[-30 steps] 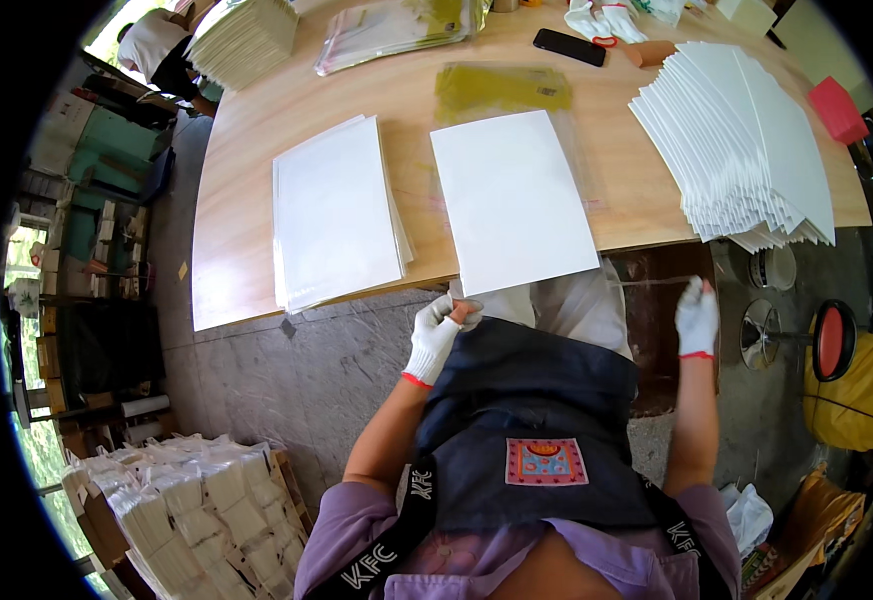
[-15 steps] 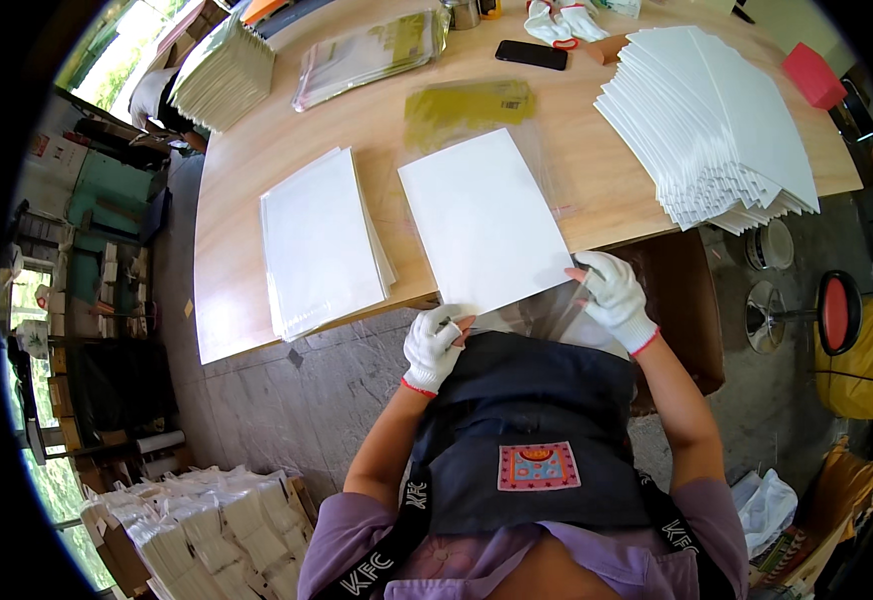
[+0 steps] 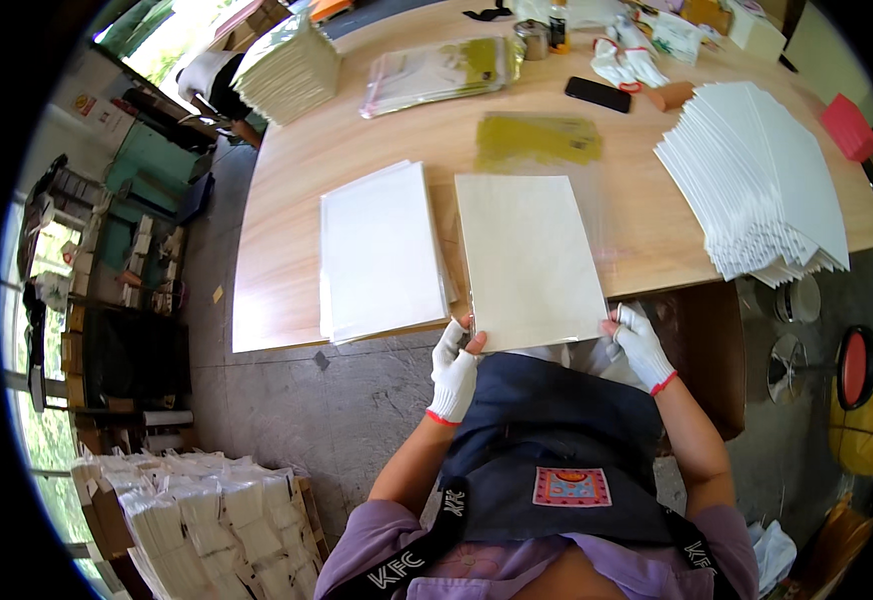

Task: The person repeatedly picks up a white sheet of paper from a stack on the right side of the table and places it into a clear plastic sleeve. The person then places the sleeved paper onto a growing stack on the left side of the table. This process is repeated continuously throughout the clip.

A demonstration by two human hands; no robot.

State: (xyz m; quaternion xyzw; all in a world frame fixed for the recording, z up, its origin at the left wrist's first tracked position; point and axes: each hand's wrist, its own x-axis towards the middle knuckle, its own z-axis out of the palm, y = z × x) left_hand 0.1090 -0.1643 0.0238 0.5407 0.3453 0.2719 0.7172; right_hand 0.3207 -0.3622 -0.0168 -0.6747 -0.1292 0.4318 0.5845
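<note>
A cream-white rectangular sheet (image 3: 532,260) lies at the front edge of the table, with shiny clear plastic showing along its lower edge. My left hand (image 3: 455,372), in a white glove with bare fingertips, pinches its lower left corner. At the lower right corner, my gloved right hand (image 3: 641,346) grips the same sheet between thumb and fingers. Beyond it rest clear plastic sleeves (image 3: 537,138) with an olive printed band, partly covered by the sheet. Just left is a low stack of white sheets (image 3: 379,250) that look wrapped in clear plastic.
Fanned white sheets (image 3: 757,180) overhang the right table edge (image 3: 657,285). Toward the back are a black phone (image 3: 598,95), spare white gloves (image 3: 629,65), more plastic sleeves (image 3: 437,75) and a tall paper stack (image 3: 287,70). A person (image 3: 219,90) bends at far left.
The held sheet has turned straighter and now looks cream rather than bright white. My left hand has moved onto its lower left corner. The whole view has shifted, placing the table farther right and lower.
</note>
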